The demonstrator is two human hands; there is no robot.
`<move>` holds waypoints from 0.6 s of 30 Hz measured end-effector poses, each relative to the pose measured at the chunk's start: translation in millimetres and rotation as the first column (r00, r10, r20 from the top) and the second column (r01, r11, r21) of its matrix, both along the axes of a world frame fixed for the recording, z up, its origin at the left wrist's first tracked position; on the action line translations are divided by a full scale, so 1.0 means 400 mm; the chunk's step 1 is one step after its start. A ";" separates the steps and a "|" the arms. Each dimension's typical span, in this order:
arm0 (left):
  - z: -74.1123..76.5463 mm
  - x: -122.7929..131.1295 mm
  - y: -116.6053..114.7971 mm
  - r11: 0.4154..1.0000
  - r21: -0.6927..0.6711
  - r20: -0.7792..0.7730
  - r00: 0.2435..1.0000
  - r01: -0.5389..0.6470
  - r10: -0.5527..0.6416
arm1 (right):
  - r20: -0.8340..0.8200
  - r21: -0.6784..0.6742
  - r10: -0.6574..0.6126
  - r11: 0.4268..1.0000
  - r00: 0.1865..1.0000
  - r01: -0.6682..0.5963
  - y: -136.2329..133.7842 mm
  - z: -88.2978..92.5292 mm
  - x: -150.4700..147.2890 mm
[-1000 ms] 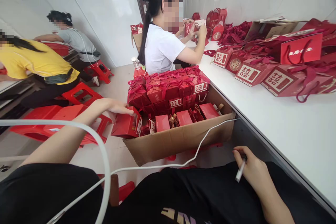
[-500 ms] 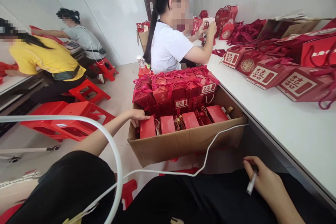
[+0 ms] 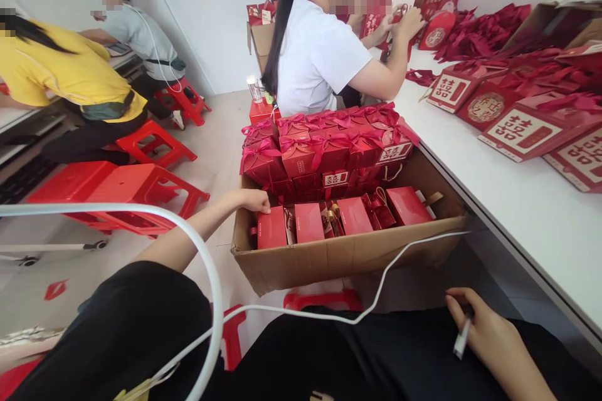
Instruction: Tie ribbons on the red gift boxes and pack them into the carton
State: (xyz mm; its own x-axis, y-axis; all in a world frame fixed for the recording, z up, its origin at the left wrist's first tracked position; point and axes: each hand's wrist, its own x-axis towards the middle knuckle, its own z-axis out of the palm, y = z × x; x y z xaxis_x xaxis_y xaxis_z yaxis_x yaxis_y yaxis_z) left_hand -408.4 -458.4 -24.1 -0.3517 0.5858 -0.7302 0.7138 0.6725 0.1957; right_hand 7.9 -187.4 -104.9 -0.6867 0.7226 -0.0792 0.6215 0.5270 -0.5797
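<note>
My left hand [image 3: 256,200] is closed, its curled fingers at the top edge of a red gift box [image 3: 271,229]. That box is the leftmost of several standing in a row inside an open cardboard carton [image 3: 348,258]. Whether the fingers touch the box or hover just above it, I cannot tell. Low on the right, over my dark-clothed lap, my right hand [image 3: 484,329] grips a slim white-and-black pen [image 3: 462,338]. Behind the front row, red boxes tied with ribbon bows [image 3: 324,141] are stacked above the carton's rim.
A white cable [image 3: 338,313] runs across in front of the carton. At right, a white table [image 3: 512,219] carries red double-happiness boxes [image 3: 520,128] and a ribbon pile [image 3: 493,28]. A co-worker in white [image 3: 315,56] sits beyond the carton. Red stools [image 3: 117,194] stand at left.
My left index finger, extended onto the leftmost box before, is now drawn in with the others. The view has shifted a little. My right hand keeps the pen.
</note>
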 end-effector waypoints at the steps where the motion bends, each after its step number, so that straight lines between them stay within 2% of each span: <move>1: -0.004 0.003 0.002 1.000 -0.011 -0.021 1.000 0.005 -0.005 | 0.001 0.001 0.007 1.000 1.000 -0.007 0.001 -0.003 0.001; 4: -0.004 0.018 0.012 0.998 -0.061 -0.086 0.996 0.008 -0.013 | -0.022 0.013 0.035 0.999 0.999 -0.035 0.004 -0.007 -0.003; 6: 0.014 0.034 0.027 0.995 -0.098 -0.133 0.991 0.022 -0.035 | -0.073 0.028 0.045 0.999 0.996 -0.043 -0.004 0.003 -0.009; 9: 0.079 0.074 0.081 0.988 -0.107 -0.222 0.966 0.111 -0.132 | -0.207 0.008 0.018 1.000 0.978 -0.017 -0.046 0.048 -0.003; 11: 0.137 0.118 0.144 0.969 0.007 -0.302 0.924 0.249 -0.235 | -0.321 -0.073 -0.040 0.997 0.946 0.017 -0.094 0.090 0.017; 12: 0.167 0.144 0.183 0.933 0.164 -0.348 0.904 0.320 -0.249 | -0.386 -0.123 -0.076 0.992 0.919 0.030 -0.120 0.110 0.030; 14: 0.219 0.205 0.274 0.789 0.413 -0.346 0.880 0.455 -0.326 | -0.558 -0.166 -0.124 0.985 0.821 0.036 -0.165 0.143 0.060; 16: 0.258 0.280 0.380 0.637 0.566 -0.315 0.852 0.523 -0.419 | -0.701 -0.113 -0.161 0.987 0.695 0.115 -0.189 0.164 0.100; 18: 0.286 0.375 0.494 0.498 0.661 -0.241 0.787 0.561 -0.567 | -0.803 -0.053 -0.201 0.962 0.562 0.269 -0.192 0.183 0.154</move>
